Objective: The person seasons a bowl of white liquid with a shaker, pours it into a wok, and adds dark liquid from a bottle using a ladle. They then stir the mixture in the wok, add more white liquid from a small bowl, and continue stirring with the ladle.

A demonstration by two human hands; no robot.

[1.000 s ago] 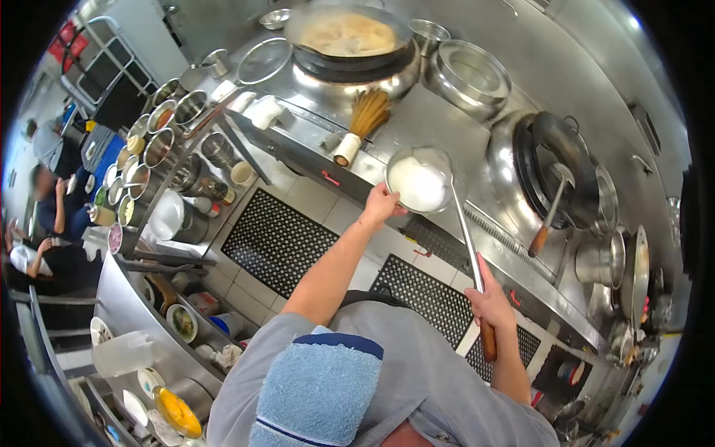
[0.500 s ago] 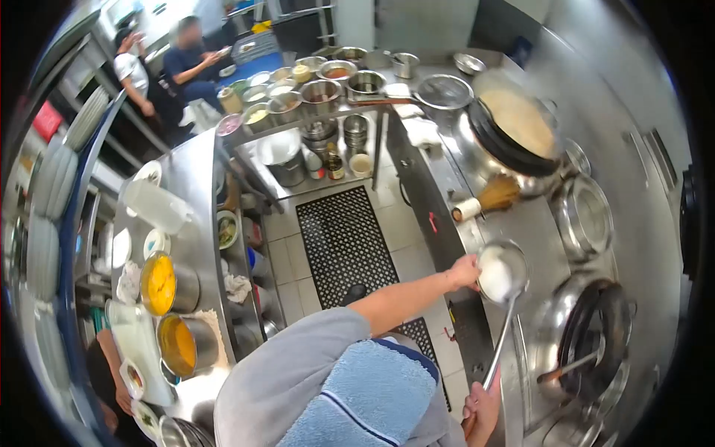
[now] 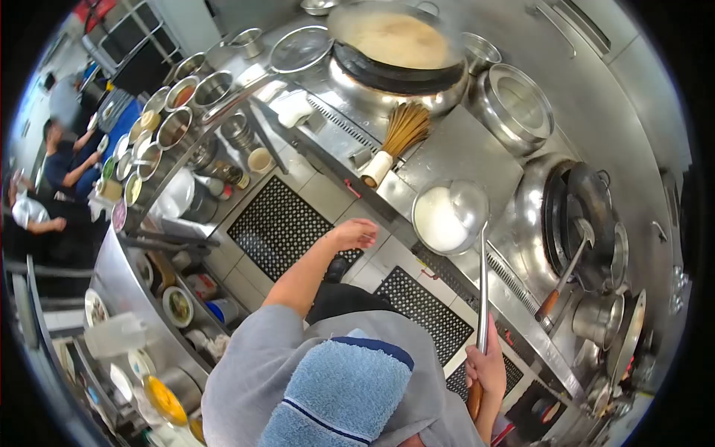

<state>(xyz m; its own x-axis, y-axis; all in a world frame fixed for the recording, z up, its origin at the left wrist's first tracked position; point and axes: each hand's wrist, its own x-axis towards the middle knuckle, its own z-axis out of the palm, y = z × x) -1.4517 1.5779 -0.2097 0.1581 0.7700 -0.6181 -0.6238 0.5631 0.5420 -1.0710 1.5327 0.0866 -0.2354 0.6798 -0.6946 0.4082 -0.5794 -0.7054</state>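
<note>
My right hand (image 3: 485, 365) is wrapped round the long handle of a metal ladle (image 3: 483, 279), near its wooden end. The ladle's head rests in or over a metal bowl (image 3: 424, 242) holding a white substance (image 3: 445, 217), at the counter's front edge. My left hand (image 3: 354, 234) is in the air above the floor, left of the bowl and apart from it, its fingers loosely bent with nothing visible in them. A bamboo brush (image 3: 404, 134) with a white handle lies behind the bowl.
A large wok (image 3: 402, 41) of pale liquid steams at the back. Another wok (image 3: 588, 216) with a ladle sits at the right. Metal pots (image 3: 175, 128) line the left shelf. A steel counter (image 3: 134, 294) stands at the left. Two people (image 3: 68, 160) are at the far left.
My left hand has let go of the bowl's rim and moved away to the left. The view has turned to the right. My right hand still holds the ladle.
</note>
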